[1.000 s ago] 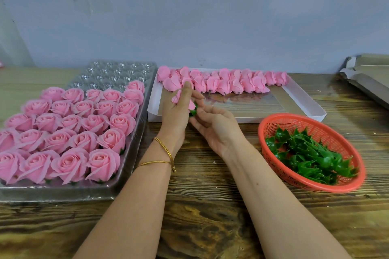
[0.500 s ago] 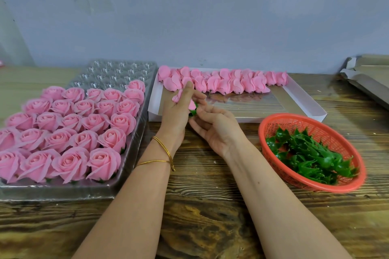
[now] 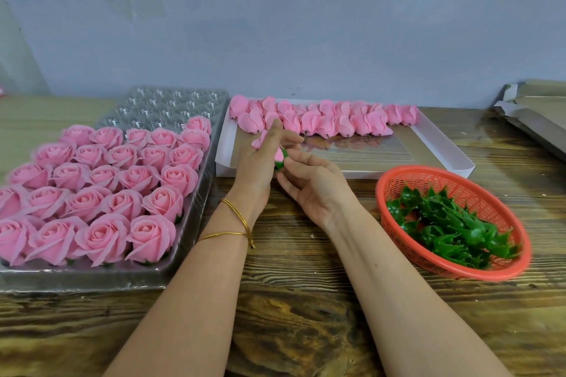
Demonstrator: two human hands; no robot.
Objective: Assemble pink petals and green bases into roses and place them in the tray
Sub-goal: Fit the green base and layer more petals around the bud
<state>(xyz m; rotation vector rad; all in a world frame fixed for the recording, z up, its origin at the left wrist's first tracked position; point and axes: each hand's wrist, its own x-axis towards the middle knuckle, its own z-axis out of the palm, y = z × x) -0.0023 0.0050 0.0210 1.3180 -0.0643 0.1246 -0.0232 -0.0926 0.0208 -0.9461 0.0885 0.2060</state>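
- Rose assembly at a wooden desk (image 3: 291, 315), seen from head height, looking down over both forearms.
- Both hands close together at mid-desk, fingertips meeting round one small part-built flower.
- On the side nearest the tray, the left hand (image 3: 255, 170), two gold bangles (image 3: 240, 219) at the wrist, fingers curled round a pink bud (image 3: 278, 154), index finger pointing away.
- Facing it, the right hand (image 3: 317, 191), palm up, thumb and fingertips pinching a green base (image 3: 280, 164) at the bud's lower end.
- Bud and base touching, long axis near upright with a slight tilt: pink end away, green end toward the person. Joint mostly hidden by fingers, so seating impossible to tell.
- Probable step: pressing base onto bud, with placing not yet done.
- Clear tray (image 3: 171, 99) just left of the left hand, near rows packed with finished roses (image 3: 104, 193), far rows bare.
- Key relation for the coming move: nearest bare cell to the left and away from the hands, beside a lone rose at the right end of the farthest started row. Left hand nearer; a longer reach across for the right.
- Behind the hands, a white box (image 3: 445, 151) with a row of loose petals (image 3: 321, 121).
- Right of the right hand, a red basket (image 3: 444, 169) of spare bases (image 3: 444, 223).
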